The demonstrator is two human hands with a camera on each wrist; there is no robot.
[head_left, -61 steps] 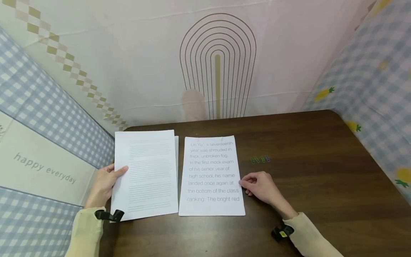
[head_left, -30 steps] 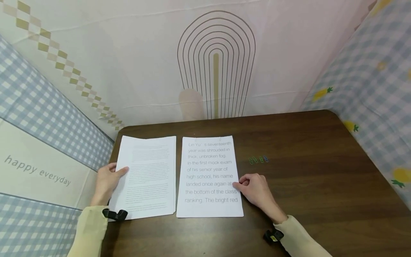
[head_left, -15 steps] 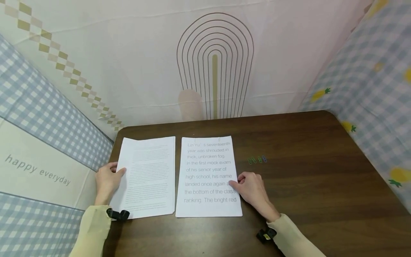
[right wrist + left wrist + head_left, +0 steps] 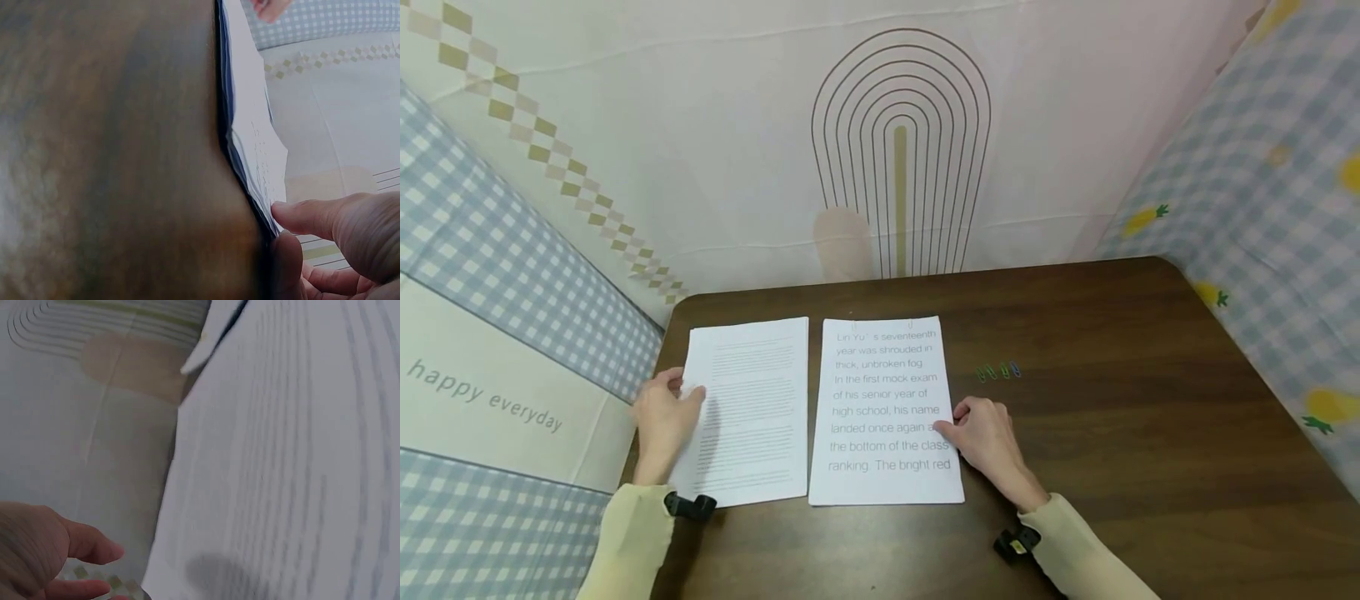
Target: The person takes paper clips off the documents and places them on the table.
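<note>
Two stacks of printed paper lie side by side on the table. My left hand (image 4: 664,421) hovers at the left edge of the left paper stack (image 4: 756,417) and casts a shadow on it. In the left wrist view its thumb and fingers (image 4: 94,545) are apart with nothing between them. My right hand (image 4: 991,437) pinches the right edge of the right paper stack (image 4: 887,487), which bears large print. In the right wrist view the thumb (image 4: 306,215) lies on top of the sheets. Faint clip shapes show at that stack's top edge.
Several small paper clips (image 4: 1005,371), green and blue, lie in a row right of the stacks. The brown wooden table (image 4: 1112,400) meets a printed cloth wall (image 4: 737,167) at the back. Checked cloth (image 4: 490,200) hangs at the left, and more at the right.
The left stack's top pages came down flat and lined up with the sheets below. My left hand has let go and risen slightly rightward. My right hand shifted left onto the right stack's edge.
</note>
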